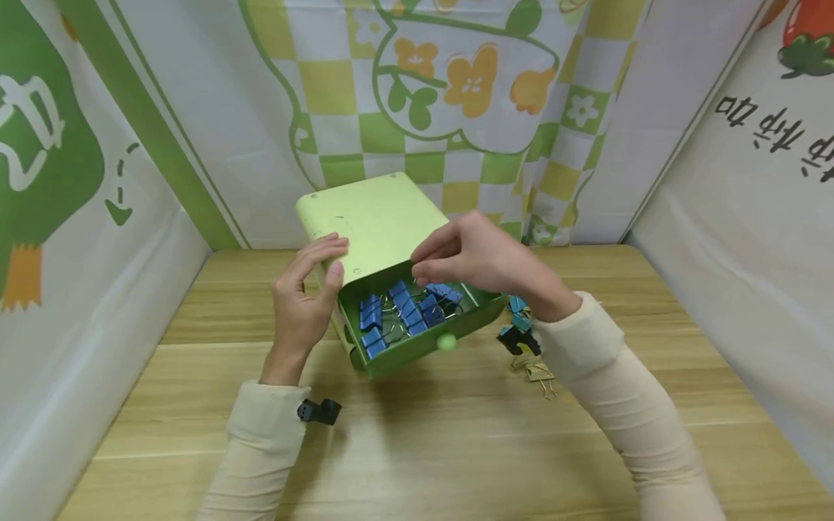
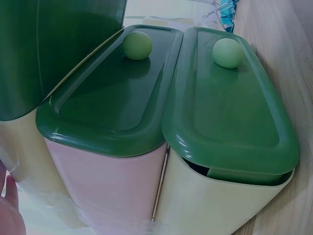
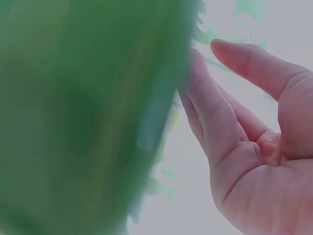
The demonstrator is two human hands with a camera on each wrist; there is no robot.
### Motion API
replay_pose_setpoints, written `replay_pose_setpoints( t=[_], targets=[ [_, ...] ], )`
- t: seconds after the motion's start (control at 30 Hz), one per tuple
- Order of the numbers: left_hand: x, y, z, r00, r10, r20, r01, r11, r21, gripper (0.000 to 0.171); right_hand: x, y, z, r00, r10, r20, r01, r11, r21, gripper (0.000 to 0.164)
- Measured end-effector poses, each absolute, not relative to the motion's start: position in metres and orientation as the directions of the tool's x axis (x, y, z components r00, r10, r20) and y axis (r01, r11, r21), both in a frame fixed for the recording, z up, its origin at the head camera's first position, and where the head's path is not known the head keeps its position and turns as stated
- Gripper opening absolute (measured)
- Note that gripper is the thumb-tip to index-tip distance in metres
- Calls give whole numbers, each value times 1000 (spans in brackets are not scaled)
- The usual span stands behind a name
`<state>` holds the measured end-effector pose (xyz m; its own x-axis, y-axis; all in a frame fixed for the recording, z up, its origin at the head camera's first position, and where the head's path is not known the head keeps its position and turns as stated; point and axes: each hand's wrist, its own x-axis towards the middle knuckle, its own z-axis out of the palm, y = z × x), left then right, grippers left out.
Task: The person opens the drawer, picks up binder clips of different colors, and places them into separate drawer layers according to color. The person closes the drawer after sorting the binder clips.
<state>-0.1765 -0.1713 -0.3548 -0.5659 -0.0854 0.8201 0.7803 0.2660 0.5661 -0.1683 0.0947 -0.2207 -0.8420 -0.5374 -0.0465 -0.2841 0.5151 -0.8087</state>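
Observation:
A drawer box with a pale green top (image 1: 378,224) stands on the table, its upper drawer (image 1: 407,354) pulled out. Several blue binder clips (image 1: 407,311) lie inside that drawer. My left hand (image 1: 301,304) rests against the box's left side, fingertips and thumb on the top near the front corner. Over the drawer is my right hand (image 1: 478,253), thumb and fingers pointing down into it. In the right wrist view a gap shows between thumb and fingers, with nothing seen in it. The left wrist view shows two closed drawer fronts (image 2: 117,98) with round knobs.
Right of the box, partly behind the right forearm, lie teal, black and gold binder clips (image 1: 539,371). A black strap piece (image 1: 319,411) sticks out from the left cuff. The wooden table (image 1: 417,449) meets printed curtains at the back and sides.

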Motion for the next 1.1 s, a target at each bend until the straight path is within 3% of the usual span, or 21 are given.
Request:
replay_pose_setpoints(
  t=[0.3, 0.63, 0.93, 1.1],
  targets=[
    [-179, -172, -351, -574, -78, 815, 773, 275, 571, 26, -179, 150, -208, -927, -374, 36, -251, 545, -800, 29],
    [-181, -175, -352, -583, -87, 808, 763, 283, 582, 26, -206, 176, -242, -966, -257, 42, -208, 665, -717, 29],
    [-177, -172, -357, -605, -76, 792, 751, 275, 600, 25, -240, 180, -316, -921, -384, -65, -286, 780, -557, 30],
    [-176, -171, -360, -609, -80, 789, 747, 275, 605, 25, -253, 169, -343, -891, -452, -54, -377, 800, -466, 14]
  ],
)
